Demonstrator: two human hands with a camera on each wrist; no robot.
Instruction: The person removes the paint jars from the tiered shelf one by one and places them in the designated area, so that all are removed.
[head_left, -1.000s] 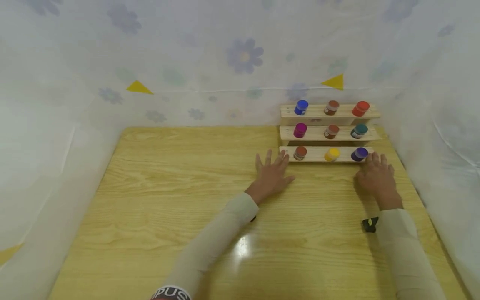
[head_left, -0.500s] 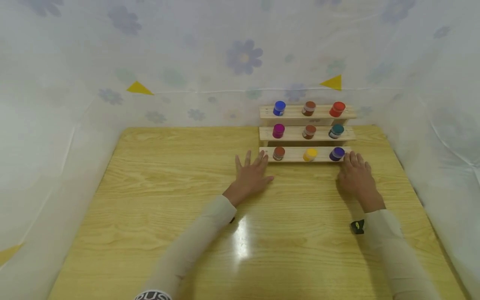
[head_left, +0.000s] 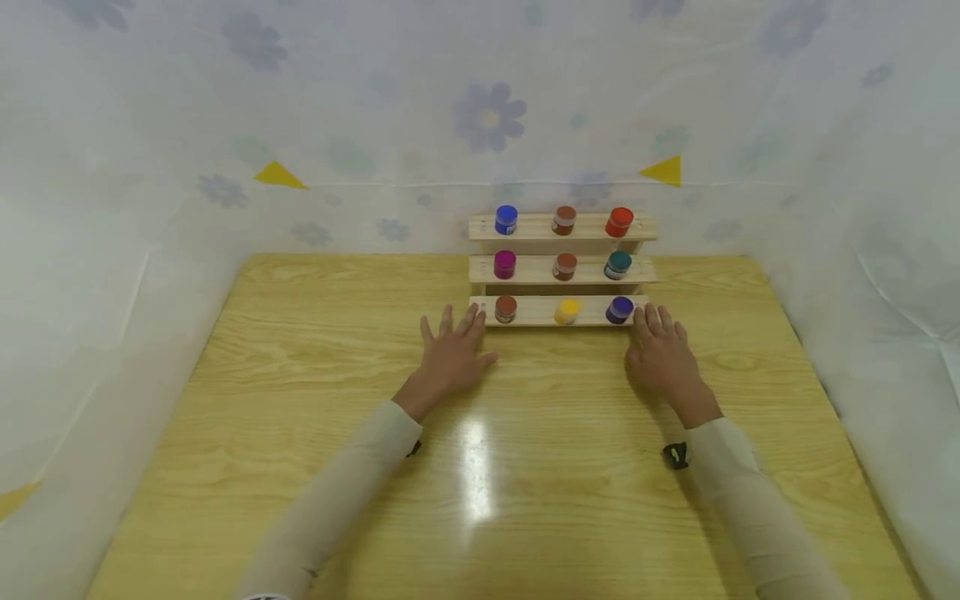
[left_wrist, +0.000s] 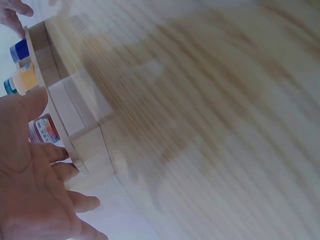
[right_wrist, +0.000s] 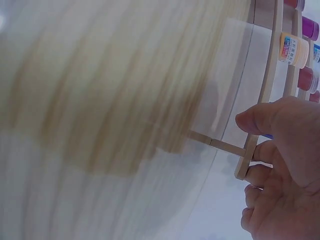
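A three-tier wooden rack [head_left: 536, 311] stands by the back wall, bearing small paint jars in rows. Blue, brown and red jars line its top shelf. The middle shelf has magenta, brown and teal jars. On the bottom one are a brown jar [head_left: 506, 309], a yellow jar [head_left: 567, 312] and a purple jar [head_left: 619, 310]. My left hand [head_left: 452, 358], fingers spread, touches the bottom shelf's left end. At its right end rest the extended fingers of my right hand [head_left: 663, 358], close to the purple jar. In the right wrist view, my thumb partly hides a blue-purple jar.
The rack stands on a wood-grain table [head_left: 300, 375]. A floral white curtain [head_left: 405, 108] hangs behind, and white sheeting encloses both sides. Yellow triangles [head_left: 663, 170] mark the back curtain. A dark wrist device [head_left: 676, 455] sits at my right cuff.
The rack has slid left along the back of the table with all its jars upright. Both hands have moved left with it, staying at its two ends.
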